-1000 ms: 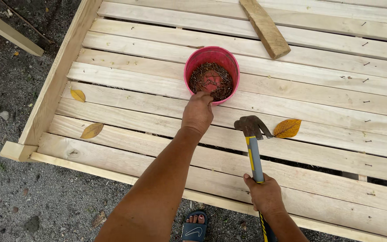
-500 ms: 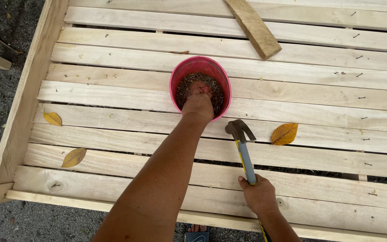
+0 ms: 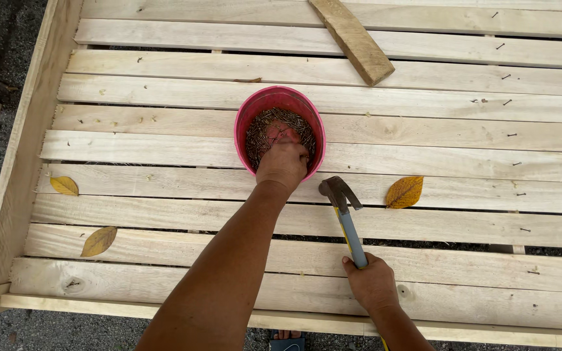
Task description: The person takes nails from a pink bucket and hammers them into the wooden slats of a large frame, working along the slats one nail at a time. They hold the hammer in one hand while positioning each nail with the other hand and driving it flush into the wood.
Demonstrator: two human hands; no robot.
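Head view, read from the near edge outward. Right hand (image 3: pixel 373 283) is closed around the handle of a claw hammer (image 3: pixel 345 214), whose head rests on a slat of the pale wooden slatted frame (image 3: pixel 164 211). Left hand (image 3: pixel 283 164) reaches into a pink bucket (image 3: pixel 280 101) standing upright on the slats, mid-frame; the fingers dip among the nails (image 3: pixel 261 133) inside. Whether they have pinched any cannot be told, as the fingertips are hidden.

Judgement on method: picking out nails goes best with a light pinch on a few at once, points turned away from the palm, and the bucket kept flat across two slats so it does not tip into a gap. The hammer is well parked low and steady, just beside the bucket.

Yellow leaves lie on the slats: two near the left rail (image 3: pixel 64 186) (image 3: pixel 99 241), one just right of the hammer head (image 3: pixel 404 192). A loose wooden offcut (image 3: pixel 351 39) lies slantwise at the far side. Several nails stand proud along the right-hand slats (image 3: pixel 512 135).

No packages, labels or signs are visible; the bucket shows no marking from this angle.
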